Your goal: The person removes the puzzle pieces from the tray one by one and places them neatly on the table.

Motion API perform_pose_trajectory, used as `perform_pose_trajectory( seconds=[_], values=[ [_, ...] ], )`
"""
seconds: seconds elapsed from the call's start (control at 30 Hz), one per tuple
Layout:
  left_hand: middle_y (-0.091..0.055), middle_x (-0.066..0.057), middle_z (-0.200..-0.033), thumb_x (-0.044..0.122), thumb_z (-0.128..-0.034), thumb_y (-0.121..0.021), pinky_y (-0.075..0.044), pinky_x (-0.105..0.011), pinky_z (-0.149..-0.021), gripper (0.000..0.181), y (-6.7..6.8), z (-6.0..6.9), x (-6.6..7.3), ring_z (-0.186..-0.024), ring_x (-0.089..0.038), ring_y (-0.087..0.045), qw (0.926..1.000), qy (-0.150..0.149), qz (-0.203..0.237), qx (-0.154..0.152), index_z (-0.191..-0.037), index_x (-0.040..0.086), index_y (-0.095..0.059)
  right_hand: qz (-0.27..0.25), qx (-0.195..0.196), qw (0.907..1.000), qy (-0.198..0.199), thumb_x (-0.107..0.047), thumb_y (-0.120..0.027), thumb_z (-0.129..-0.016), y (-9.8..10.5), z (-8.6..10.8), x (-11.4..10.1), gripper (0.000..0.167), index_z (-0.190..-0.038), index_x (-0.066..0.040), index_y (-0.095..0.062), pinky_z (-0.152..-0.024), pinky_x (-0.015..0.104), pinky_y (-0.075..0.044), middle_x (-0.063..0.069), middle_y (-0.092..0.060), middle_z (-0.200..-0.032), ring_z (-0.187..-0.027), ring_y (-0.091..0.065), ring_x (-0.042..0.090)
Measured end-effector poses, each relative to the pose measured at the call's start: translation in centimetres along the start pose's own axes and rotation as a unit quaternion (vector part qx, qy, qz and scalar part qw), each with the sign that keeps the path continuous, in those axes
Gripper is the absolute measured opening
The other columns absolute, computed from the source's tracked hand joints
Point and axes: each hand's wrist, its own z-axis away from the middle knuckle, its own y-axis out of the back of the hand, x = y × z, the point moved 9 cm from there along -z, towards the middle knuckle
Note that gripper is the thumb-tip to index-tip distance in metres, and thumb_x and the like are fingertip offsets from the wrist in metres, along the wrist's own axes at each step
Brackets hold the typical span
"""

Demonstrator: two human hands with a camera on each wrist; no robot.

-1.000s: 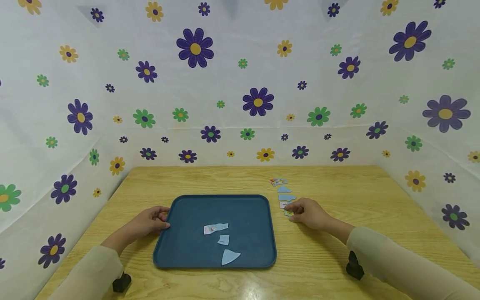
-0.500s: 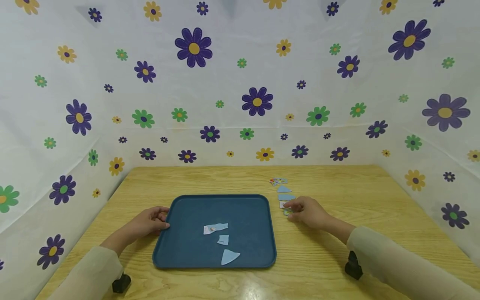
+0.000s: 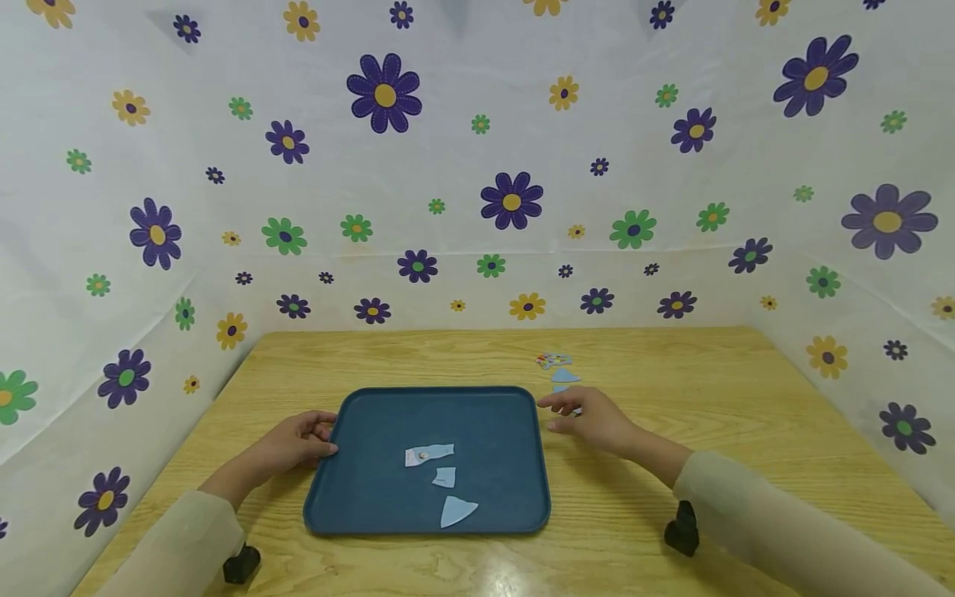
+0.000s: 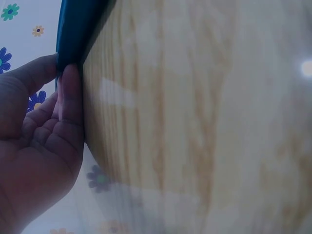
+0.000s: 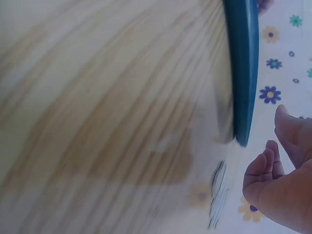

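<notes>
My left hand (image 3: 287,448) pinches the left rim of the dark blue tray (image 3: 373,514); in the left wrist view the thumb and fingers of this hand (image 4: 48,126) meet at the tray edge (image 4: 75,29). On the tray lie a printed piece (image 3: 436,453), a small light-blue piece (image 3: 445,477) and a triangular one (image 3: 458,512). The right hand (image 3: 600,424) is beside the tray's right rim, fingers parted and nothing seen between them. In the right wrist view this hand (image 5: 282,180) is apart from the tray (image 5: 243,63).
To the right of the tray, a column of flat pieces lies on the wooden table (image 3: 671,373): a colourful one (image 3: 555,361) farthest back, a light-blue one (image 3: 564,376) below it, others partly behind the right hand. A flowered cloth (image 3: 448,166) stands around the table.
My right hand has moved left from the nearest pieces in the column to beside the tray's right rim, covering some pieces. The left hand and the tray stay in place.
</notes>
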Motion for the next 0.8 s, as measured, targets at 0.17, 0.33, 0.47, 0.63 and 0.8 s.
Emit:
perform_pose_trajectory(
  seconds=[0.17, 0.33, 0.47, 0.63, 0.8],
  values=[
    [-0.049, -0.012, -0.096, 0.006, -0.0914, -0.066, -0.05, -0.034, -0.07, 0.06, 0.0, 0.0, -0.1, -0.084, -0.023, -0.052, 1.0, 0.001, 0.0, 0.002, -0.14, -0.012, -0.036, -0.025, -0.013, 0.9996, 0.003, -0.011, -0.071, -0.089, -1.1, -0.4, -1.4, 0.031, -0.119, -0.005, -0.069, -0.075, 0.035, -0.05, 0.01, -0.06, -0.112, -0.098, -0.055, 0.026],
    [-0.049, -0.012, -0.096, 0.007, -0.0912, -0.067, -0.051, -0.035, -0.07, 0.061, 0.0, 0.0, 0.0, -0.084, -0.023, -0.052, 1.0, 0.003, 0.001, 0.0, -0.14, -0.011, -0.036, -0.037, -0.024, 0.9989, 0.014, -0.011, -0.072, -0.089, -2.5, -1.0, -2.7, 0.033, -0.12, -0.004, -0.069, -0.077, 0.036, -0.049, 0.011, -0.061, -0.118, -0.103, -0.055, 0.03],
    [-0.049, -0.012, -0.097, 0.008, -0.0912, -0.067, -0.051, -0.035, -0.071, 0.061, -0.1, 0.0, 0.1, -0.085, -0.023, -0.052, 1.0, 0.003, 0.002, -0.002, -0.141, -0.011, -0.036, -0.038, -0.017, 0.9989, 0.021, -0.012, -0.073, -0.087, -3.6, -1.7, -3.5, 0.033, -0.119, -0.005, -0.07, -0.081, 0.036, -0.049, 0.01, -0.062, -0.115, -0.102, -0.056, 0.029],
    [-0.049, -0.012, -0.097, 0.007, -0.0912, -0.067, -0.051, -0.035, -0.07, 0.061, -0.1, 0.1, 0.0, -0.085, -0.023, -0.052, 1.0, 0.005, 0.002, -0.002, -0.14, -0.011, -0.036, -0.051, -0.016, 0.9983, 0.022, -0.011, -0.074, -0.087, -5.3, -2.5, -4.6, 0.032, -0.118, -0.007, -0.071, -0.082, 0.038, -0.048, 0.01, -0.062, -0.113, -0.102, -0.057, 0.028],
    [-0.048, -0.012, -0.097, 0.008, -0.091, -0.067, -0.05, -0.035, -0.07, 0.061, 0.0, 0.1, 0.1, -0.085, -0.023, -0.051, 1.0, 0.005, -0.001, 0.0, -0.14, -0.011, -0.036, -0.041, -0.029, 0.9986, 0.019, -0.014, -0.075, -0.086, -6.8, -3.0, -5.6, 0.032, -0.117, -0.011, -0.072, -0.081, 0.036, -0.049, 0.005, -0.062, -0.111, -0.101, -0.057, 0.025]
  ],
)
